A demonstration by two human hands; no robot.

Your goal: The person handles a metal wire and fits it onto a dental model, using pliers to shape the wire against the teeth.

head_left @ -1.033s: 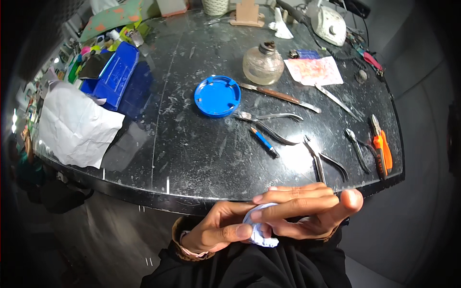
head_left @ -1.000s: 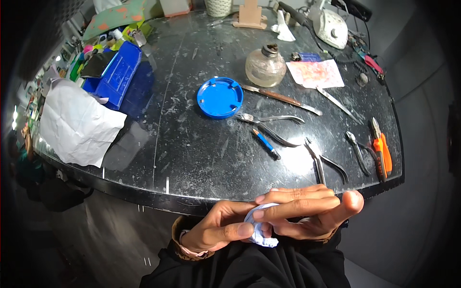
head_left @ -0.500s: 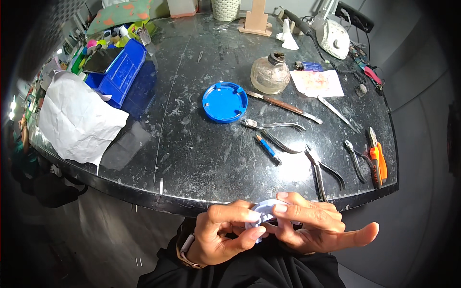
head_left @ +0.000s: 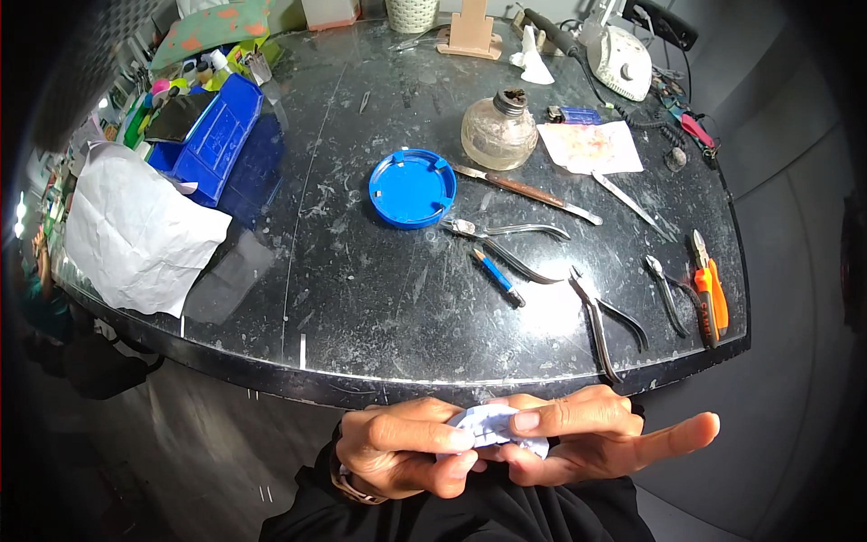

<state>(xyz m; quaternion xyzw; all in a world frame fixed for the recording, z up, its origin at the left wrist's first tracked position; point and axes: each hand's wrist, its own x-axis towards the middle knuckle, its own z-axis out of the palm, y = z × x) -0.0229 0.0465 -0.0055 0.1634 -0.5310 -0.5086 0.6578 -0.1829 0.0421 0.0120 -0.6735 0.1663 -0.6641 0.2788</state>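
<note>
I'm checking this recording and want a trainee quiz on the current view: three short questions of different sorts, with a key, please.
1. True or false: the left hand and the right hand both hold the pale blue piece.
2. Multiple choice: what colour are the handles of the rightmost pliers?
A) green
B) orange and dark
C) white
3. Short answer: which rounded, see-through thing stands beyond and to the right of the blue round dish?

Key:
1. True; fingers of both hands grip it.
2. B.
3. The glass jar with a metal collar.
</note>
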